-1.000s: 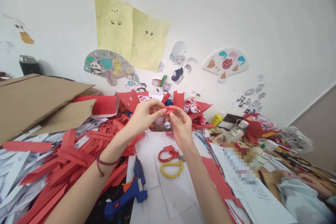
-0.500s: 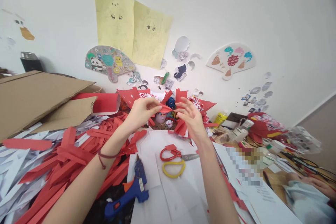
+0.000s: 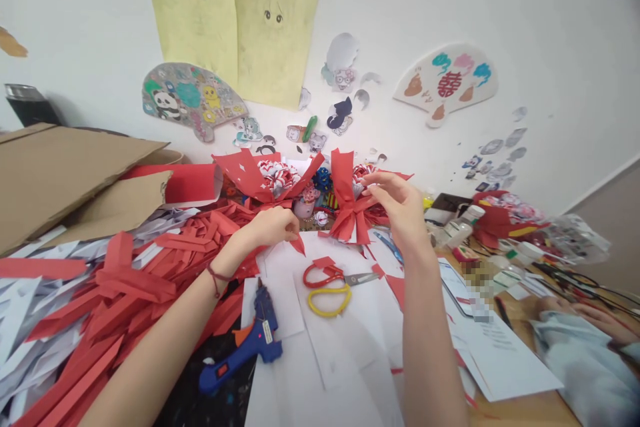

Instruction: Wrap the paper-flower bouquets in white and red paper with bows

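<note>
My left hand [image 3: 274,225] is closed, pinching a small folded piece of red paper [image 3: 299,246] that hangs point-down over the white sheets [image 3: 320,360]. My right hand [image 3: 400,205] is raised with fingers apart and nothing visible in them. It is nearest to a red paper-wrapped bouquet [image 3: 345,210] with red-and-white paper flowers. A second such bouquet [image 3: 245,177] leans at the back, behind my left hand. Scissors [image 3: 329,302] with one red and one yellow handle lie on the sheets. Left of them rests a blue hot glue gun [image 3: 263,340].
Red paper strips [image 3: 135,287] and white strips [image 3: 30,320] are heaped at the left, before cardboard [image 3: 75,167]. At right lie a phone [image 3: 455,287], a printed sheet [image 3: 505,360] and bottles [image 3: 457,230]. Another person's hand [image 3: 600,320] rests at the right edge.
My hands have moved apart: the left has come down leftward with the red paper, the right has let go and moved right. The view has tilted down.
</note>
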`<control>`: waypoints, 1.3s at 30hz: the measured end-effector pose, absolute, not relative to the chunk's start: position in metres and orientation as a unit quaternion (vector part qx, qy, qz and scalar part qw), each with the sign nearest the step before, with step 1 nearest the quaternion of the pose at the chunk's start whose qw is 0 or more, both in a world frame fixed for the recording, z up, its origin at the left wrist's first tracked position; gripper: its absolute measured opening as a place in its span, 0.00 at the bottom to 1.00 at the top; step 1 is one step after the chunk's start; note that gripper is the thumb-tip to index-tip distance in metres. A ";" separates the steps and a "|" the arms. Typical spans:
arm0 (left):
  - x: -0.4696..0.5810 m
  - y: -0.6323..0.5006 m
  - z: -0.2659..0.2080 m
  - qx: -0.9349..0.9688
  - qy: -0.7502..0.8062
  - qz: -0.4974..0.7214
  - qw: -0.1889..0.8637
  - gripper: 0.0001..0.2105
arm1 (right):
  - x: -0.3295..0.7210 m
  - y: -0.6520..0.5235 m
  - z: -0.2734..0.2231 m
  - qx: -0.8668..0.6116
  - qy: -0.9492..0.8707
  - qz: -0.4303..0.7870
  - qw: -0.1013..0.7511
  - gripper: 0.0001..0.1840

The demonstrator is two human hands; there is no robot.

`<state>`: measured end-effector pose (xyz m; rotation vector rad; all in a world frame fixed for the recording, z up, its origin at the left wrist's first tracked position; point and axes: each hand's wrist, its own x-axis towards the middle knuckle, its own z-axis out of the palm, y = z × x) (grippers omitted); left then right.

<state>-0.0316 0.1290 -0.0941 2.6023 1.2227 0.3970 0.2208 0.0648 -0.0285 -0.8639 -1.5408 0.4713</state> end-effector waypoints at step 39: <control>-0.020 0.116 -0.101 0.909 0.415 -0.038 0.023 0.11 | 0.234 -0.009 -0.058 -0.533 -0.755 0.133 0.359 0.07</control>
